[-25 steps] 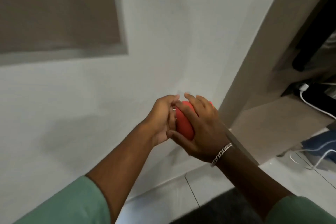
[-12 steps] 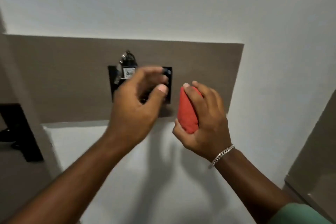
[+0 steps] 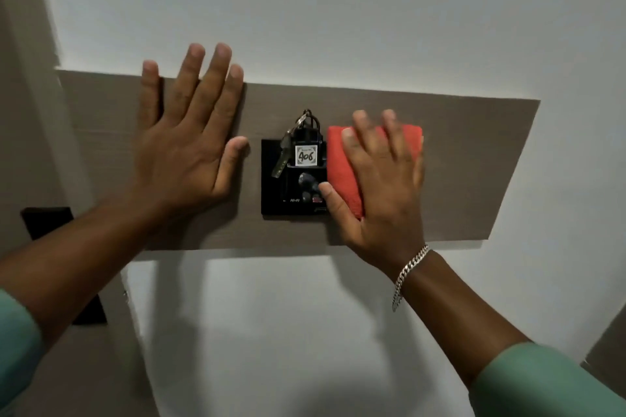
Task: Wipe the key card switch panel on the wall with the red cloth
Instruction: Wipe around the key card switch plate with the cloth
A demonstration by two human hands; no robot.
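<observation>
Key card switch panel (image 3: 293, 200) was the black square mounted on the brown wall board (image 3: 474, 162), roughly mid-board. A key fob tagged 406 (image 3: 306, 155) sat in its slot, with keys (image 3: 283, 159) hanging over the panel's upper left. Red cloth (image 3: 342, 166) was folded into a pad, pressed flat against the board just right of the panel and overlapping its right edge. Right hand (image 3: 382, 186) lay flat on top of the cloth, fingers (image 3: 359, 132) spread and extended, thumb reaching left onto the panel face below the fob; nothing pinched, the cloth held only by palm pressure. Left hand (image 3: 189, 145) was flat on the board left of the panel, fingers spread, thumb tip near the panel's left edge but apart from it, bracing only. Risks as I judged them: a leftward sweep could drag the cloth into the fob or snag the dangling keys, which might pull the fob out of the slot. With no grip on the cloth, losing pressure mid-stroke could let it slide or drop. The bare thumb on the glossy face would likely leave smudges where the cloth had to clean. Most of the panel looked unwiped, since the cloth covered only its right margin.
</observation>
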